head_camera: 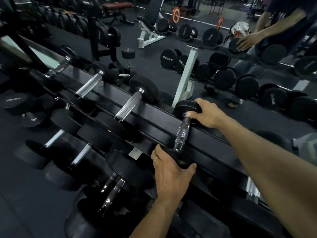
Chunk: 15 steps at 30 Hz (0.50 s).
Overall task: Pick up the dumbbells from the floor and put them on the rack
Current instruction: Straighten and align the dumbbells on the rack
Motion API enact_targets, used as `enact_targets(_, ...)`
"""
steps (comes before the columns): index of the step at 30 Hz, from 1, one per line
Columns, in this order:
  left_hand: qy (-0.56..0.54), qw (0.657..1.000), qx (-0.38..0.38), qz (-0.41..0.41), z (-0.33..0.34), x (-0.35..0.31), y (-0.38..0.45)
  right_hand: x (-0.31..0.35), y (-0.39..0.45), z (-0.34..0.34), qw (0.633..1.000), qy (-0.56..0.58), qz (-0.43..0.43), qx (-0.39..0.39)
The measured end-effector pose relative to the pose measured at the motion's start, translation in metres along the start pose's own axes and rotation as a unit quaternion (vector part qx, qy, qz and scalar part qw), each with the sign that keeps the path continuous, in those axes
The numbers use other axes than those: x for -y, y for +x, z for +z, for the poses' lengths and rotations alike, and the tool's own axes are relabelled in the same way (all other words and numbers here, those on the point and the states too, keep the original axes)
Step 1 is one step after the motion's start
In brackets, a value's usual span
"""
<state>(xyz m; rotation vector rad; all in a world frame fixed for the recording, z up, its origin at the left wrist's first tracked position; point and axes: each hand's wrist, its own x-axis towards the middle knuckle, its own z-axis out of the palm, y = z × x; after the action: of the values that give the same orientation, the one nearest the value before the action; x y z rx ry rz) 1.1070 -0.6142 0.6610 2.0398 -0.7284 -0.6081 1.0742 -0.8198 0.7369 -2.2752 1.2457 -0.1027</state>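
Two bare hands hold one black rubber-headed dumbbell with a knurled chrome handle [182, 133], which lies across the top rail of the black steel dumbbell rack [214, 152]. Nearest, the left hand [169, 174] curls its fingers [157, 152] over the near head. Beyond them, the right hand [208, 114] grips the far head. Left of both hands, other chrome-handled dumbbells [129, 104] rest on the same rail.
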Motion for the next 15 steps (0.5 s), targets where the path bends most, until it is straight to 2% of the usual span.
enact_targets(7, 0.053, 0.996, 0.027, 0.065, -0.013, 0.014, 0.010, -0.016, -0.019, 0.007, 0.999, 0.019, 0.009, -0.030)
enact_targets(15, 0.064, 0.995, 0.015, 0.071, -0.012, 0.016, 0.011, -0.009, -0.024, 0.008, 0.998, 0.051, 0.030, -0.031)
